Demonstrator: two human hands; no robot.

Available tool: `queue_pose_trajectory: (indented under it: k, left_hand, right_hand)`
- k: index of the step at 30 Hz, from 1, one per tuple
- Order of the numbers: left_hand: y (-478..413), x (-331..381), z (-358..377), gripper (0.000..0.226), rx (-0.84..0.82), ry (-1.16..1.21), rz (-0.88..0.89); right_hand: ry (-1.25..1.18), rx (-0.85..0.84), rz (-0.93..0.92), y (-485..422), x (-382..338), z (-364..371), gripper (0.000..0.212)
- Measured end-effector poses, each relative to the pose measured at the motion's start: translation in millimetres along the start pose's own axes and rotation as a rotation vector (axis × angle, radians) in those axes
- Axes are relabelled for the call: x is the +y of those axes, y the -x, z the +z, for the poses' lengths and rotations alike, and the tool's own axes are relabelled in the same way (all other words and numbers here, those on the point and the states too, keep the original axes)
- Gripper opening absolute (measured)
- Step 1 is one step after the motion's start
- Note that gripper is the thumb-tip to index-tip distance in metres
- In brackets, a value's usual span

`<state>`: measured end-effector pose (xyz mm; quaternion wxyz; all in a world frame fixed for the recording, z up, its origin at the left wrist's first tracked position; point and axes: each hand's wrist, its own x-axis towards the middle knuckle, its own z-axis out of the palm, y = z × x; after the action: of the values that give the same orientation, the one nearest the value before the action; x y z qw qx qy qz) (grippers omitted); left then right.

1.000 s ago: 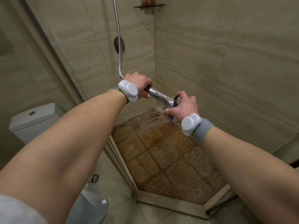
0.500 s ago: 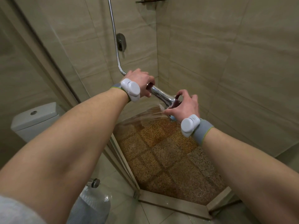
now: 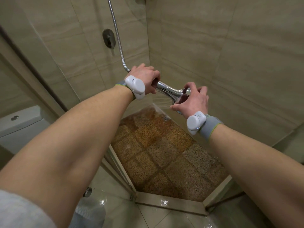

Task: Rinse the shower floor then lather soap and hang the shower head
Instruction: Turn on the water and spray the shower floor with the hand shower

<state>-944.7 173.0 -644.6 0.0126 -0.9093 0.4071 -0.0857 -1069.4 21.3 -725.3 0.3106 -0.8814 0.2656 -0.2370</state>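
- Gripping the chrome handle of the shower head [image 3: 171, 92], the left hand [image 3: 144, 79] has its fingers wrapped right round the stem, close to where the hose [image 3: 116, 38] joins.
- At the other end, the right hand [image 3: 192, 101] curls fingers and thumb round the rim of the round spray face, so both hands hold the one thing.
- Its long axis runs from the left hand down and rightward to the right hand, nearly level. The face is turned leftward, and the water [image 3: 162, 101] fans toward the foot of the back wall.
- Below lies the shower floor [image 3: 164, 153], wet speckled brown tile, with the drain [image 3: 165, 118] at its far corner. Most of it sits nearer the person than the jet, so the face probably needs tipping down and back; the right hand is nearer for that.
- The hose climbs past a round wall valve [image 3: 108, 37] and out of the top edge (any bracket for hanging is not in view).
- A toilet tank [image 3: 19, 122] stands left, and a raised threshold [image 3: 167, 199] closes the near edge. Only the hose looks likely to drag.
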Motion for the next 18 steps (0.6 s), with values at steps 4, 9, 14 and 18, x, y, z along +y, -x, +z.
queue_pose_trajectory:
  k: [4,9,14,18]
  left_hand:
    - [-4.0,5.3,-3.8,0.030,0.012,0.009,0.012]
    - [-5.1,11.9,-8.6,0.029,0.040,0.015,0.025]
    - [-4.3,16.1,-13.0,0.031,0.050,0.018,0.029]
    - [-2.6,18.2,-12.3,0.032,0.053,0.031,0.017]
  right_hand:
    - [0.015,0.033,-0.015,-1.4,0.3,-10.7,0.068]
    - [0.031,0.052,-0.013,-1.7,2.1,-20.0,0.072]
    - [0.043,0.073,-0.016,0.0,1.4,-25.9,0.065]
    - [0.077,0.081,-0.022,0.7,0.4,-30.7,0.067]
